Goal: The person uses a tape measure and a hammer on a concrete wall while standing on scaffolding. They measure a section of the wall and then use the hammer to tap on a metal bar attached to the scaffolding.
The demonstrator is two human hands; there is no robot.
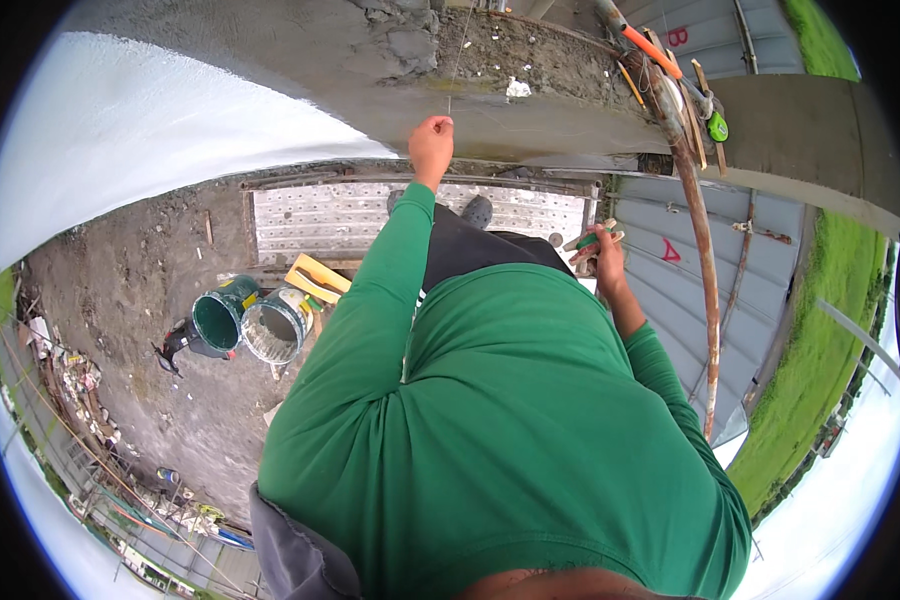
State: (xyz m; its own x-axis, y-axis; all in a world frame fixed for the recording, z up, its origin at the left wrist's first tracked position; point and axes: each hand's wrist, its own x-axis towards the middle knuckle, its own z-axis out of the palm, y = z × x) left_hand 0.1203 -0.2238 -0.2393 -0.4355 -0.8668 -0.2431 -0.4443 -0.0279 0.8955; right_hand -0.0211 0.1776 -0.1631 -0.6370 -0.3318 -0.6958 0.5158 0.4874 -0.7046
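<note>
My left hand [431,150] reaches forward to the grey cement face, its fingers pinched together. A thin string [460,55] runs down from the top edge to these fingertips, where a short thin piece shows just above them. At my right side, near my hip, my right hand [610,265] is closed around a small green and tan tool [596,238]. Its exact kind is hard to make out, as my fingers cover part of it. The cement face [530,125] spans the area ahead, rough and crumbly near its top.
I stand on a perforated metal platform [310,225]. To the left are two buckets [218,318], a yellow float [318,277] and a dark power tool [192,342]. A rusty pole [705,250] rises at right beside grey metal sheets [660,225]. A green tape measure [717,127] hangs there.
</note>
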